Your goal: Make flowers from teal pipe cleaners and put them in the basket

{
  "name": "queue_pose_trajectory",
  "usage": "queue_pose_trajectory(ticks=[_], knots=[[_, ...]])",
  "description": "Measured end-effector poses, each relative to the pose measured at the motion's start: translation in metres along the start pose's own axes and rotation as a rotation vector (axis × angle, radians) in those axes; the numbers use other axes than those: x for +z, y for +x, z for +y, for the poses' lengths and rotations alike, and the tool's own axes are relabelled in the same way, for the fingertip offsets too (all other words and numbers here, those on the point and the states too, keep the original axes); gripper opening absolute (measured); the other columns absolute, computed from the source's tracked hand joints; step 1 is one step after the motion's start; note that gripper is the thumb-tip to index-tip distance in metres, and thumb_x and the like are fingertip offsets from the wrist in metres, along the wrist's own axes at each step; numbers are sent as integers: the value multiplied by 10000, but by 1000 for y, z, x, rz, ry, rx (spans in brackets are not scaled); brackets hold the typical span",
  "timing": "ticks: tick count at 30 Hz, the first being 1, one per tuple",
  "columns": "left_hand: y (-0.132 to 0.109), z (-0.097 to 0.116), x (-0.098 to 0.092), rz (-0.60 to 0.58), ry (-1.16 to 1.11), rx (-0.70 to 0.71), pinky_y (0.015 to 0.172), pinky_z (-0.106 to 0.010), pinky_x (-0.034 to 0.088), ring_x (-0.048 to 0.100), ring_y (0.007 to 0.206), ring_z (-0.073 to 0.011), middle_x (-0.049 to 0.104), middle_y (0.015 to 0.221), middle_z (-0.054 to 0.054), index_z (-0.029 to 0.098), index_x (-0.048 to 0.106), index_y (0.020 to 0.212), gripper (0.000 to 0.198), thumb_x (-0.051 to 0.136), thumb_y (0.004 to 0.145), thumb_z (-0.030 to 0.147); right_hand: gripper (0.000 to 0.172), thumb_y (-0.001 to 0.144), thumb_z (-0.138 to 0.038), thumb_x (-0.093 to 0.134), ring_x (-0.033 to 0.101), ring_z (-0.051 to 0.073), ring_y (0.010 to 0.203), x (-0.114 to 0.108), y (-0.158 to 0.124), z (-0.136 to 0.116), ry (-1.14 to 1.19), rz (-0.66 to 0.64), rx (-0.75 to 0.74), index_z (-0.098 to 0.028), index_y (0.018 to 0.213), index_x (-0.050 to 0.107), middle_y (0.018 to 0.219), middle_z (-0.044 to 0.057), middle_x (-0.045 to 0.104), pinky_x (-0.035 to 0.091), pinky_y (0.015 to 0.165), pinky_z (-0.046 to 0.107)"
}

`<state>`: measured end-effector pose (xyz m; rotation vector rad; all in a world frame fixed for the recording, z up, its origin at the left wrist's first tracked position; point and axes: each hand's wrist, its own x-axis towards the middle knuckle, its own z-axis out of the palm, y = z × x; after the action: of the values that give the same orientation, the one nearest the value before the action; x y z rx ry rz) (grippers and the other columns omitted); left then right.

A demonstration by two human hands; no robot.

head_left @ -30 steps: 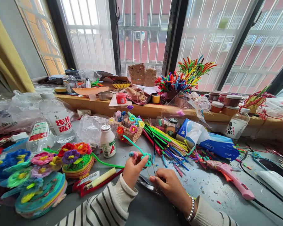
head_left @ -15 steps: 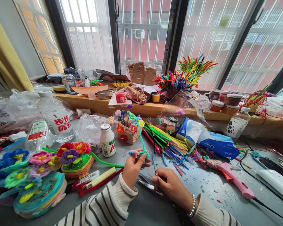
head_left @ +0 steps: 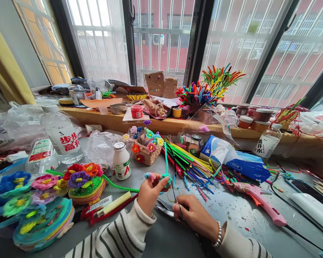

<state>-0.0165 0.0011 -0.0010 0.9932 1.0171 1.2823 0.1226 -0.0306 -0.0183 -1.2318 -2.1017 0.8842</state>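
My left hand (head_left: 151,190) pinches a turquoise pipe cleaner (head_left: 166,157) whose lower part is curled into loops at my fingertips, while its free end points upward. A small pink and blue coiled piece (head_left: 150,176) shows by the same fingers. My right hand (head_left: 191,212) is closed on small scissors (head_left: 174,193), their blades pointing up and touching or nearly touching the turquoise loops. Whether the blades are apart is too small to tell. Under my hands, another metal tool (head_left: 164,211) lies on the grey table, partly hidden by my right hand.
Fuzzy flowers (head_left: 78,178) and a white bottle (head_left: 122,161) are at the left. Behind my hands are a flower basket (head_left: 148,156) and loose pipe cleaners (head_left: 190,157). A pink glue gun (head_left: 263,205) with a cord lies right, near a blue tissue pack (head_left: 247,166).
The turquoise pipe cleaner has shifted slightly right and stands more upright. The scissors have risen, their tips now at its loops. The whole view has shifted slightly.
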Motion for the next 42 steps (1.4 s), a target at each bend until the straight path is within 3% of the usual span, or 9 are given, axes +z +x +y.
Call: queue_pose_trajectory(ticks=[8,15,24,34,42], knots=[[-2,0,1,29,-59,-36,528,-250,488,579,512,-132,546,513,32,157,470,568,222,653,506,265,499,739,-512,313,369,67,423,0,0,-2,37,95,-38,-143,419,414,410,-22,412,262,437,189],[-6,0,5,32,-116,-25,531,-245,489,575,503,-123,563,501,26,133,484,580,201,651,518,225,492,746,-519,288,367,61,430,1,-2,-2,89,59,-62,-142,461,425,440,-24,425,256,430,182],[-7,1,6,50,-135,-60,539,-241,490,582,519,-129,577,500,28,127,499,571,184,654,516,208,552,728,-557,275,349,64,411,0,-1,-6,56,117,-25,-139,414,454,401,-30,365,258,431,191],[-4,-2,4,103,-183,-68,543,-240,476,585,532,-131,591,539,20,125,538,646,222,670,490,213,504,707,-523,364,349,64,405,3,3,-2,52,208,51,-142,384,430,382,-32,381,269,431,189],[-4,1,7,109,-273,-148,592,-262,473,585,554,-139,609,589,-5,110,571,666,242,683,461,171,502,739,-533,276,344,62,432,-3,1,-1,37,153,46,-138,479,444,449,-29,412,249,417,182]])
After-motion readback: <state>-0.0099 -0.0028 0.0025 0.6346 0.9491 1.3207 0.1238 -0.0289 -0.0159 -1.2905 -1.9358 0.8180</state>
